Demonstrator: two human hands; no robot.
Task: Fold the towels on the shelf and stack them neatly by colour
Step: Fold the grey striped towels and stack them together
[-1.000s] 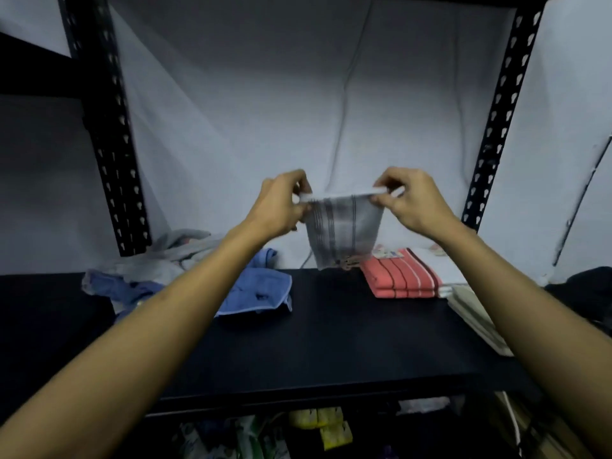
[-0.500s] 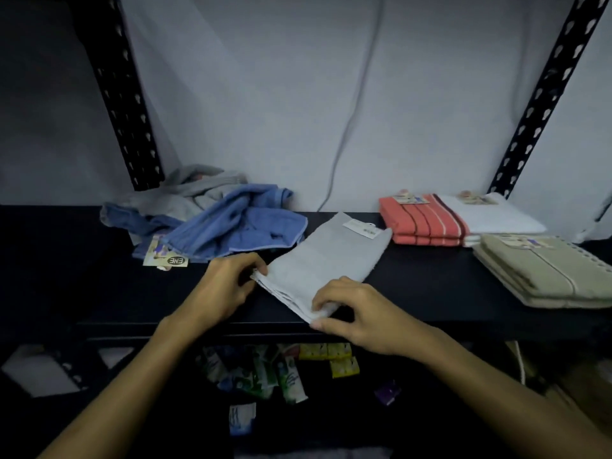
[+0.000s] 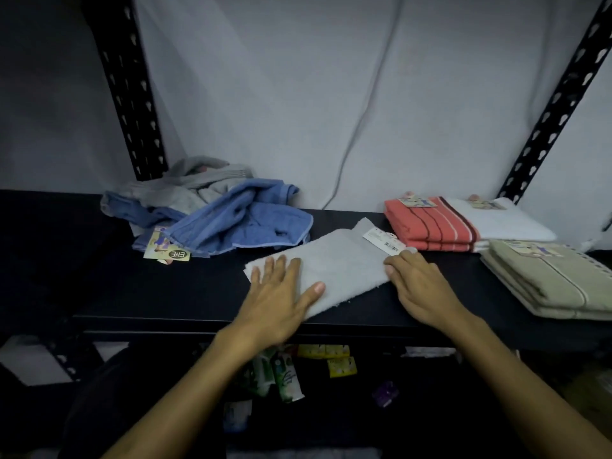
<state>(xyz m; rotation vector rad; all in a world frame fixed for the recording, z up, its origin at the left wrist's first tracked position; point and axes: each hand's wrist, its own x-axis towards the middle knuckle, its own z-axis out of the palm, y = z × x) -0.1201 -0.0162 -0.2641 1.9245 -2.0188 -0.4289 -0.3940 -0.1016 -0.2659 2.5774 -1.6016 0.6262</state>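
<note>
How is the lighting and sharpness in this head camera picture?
Head view: dim and bluish; the black metal shelf swallows detail, the pale grey folded towel stands out. Wide-angle bending tilts the black perforated uprights inward. Lower-shelf packets look soft.

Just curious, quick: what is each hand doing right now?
Left hand: open, flat on the grey towel.
Right hand: open, fingers at the towel's right edge, gripping nothing.

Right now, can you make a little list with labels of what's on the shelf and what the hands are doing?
left hand: flat on grey towel
right hand: at the towel's right edge, by its tag
unfolded pile: blue towel, grey cloth
folded: coral striped towels, white towel, beige towels
shelf: black
</note>
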